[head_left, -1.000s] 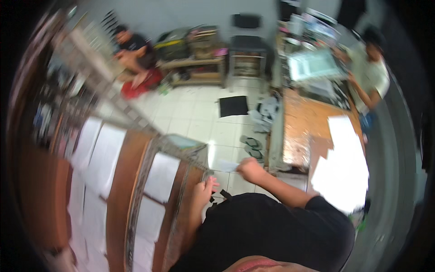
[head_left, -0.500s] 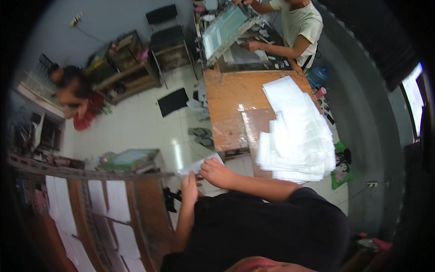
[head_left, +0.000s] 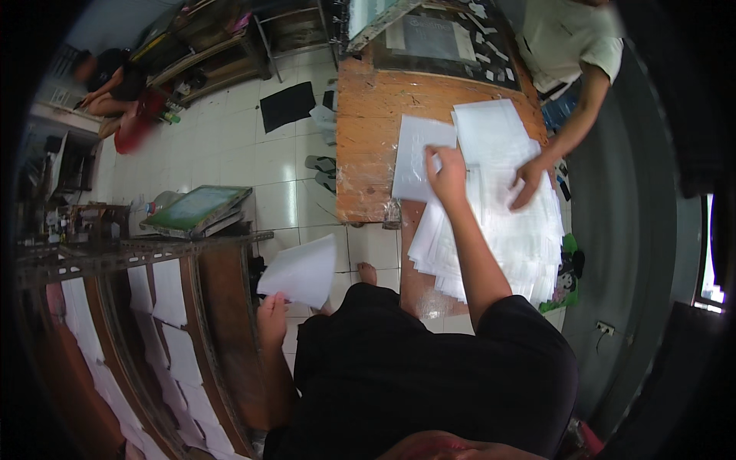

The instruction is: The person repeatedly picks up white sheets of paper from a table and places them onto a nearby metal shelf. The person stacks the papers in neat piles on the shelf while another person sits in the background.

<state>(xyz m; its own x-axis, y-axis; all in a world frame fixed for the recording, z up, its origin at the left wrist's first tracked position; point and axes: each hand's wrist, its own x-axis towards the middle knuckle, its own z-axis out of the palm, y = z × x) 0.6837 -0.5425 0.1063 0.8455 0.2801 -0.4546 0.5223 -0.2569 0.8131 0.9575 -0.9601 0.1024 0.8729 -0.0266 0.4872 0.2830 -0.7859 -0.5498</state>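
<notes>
My left hand (head_left: pixel 272 315) is closed on the near edge of a white sheet of paper (head_left: pixel 300 270), which hangs over the floor by the rack. My right hand (head_left: pixel 447 175) reaches over the table, its fingers curled in a pinch at the right part of another white sheet (head_left: pixel 415 157) with faint marks. Beside it spreads a large pile of white sheets (head_left: pixel 491 230), overlapping and uneven. A co-worker's hand (head_left: pixel 527 182) hovers over or touches this pile from the right; motion blurs it.
The wooden table (head_left: pixel 360 146) carries a dark printing board (head_left: pixel 491 57) and a raised framed screen (head_left: pixel 376 19) at its far end. At left stands a rack (head_left: pixel 238 337) with sheets on its slats. A green-edged frame (head_left: pixel 201 211) lies behind it. Another person (head_left: pixel 107 84) sits far left.
My hands have moved apart, the left staying with a sheet near the rack, the right going out over the table. The co-worker has come nearer, one arm now over the pile. The view has shifted.
</notes>
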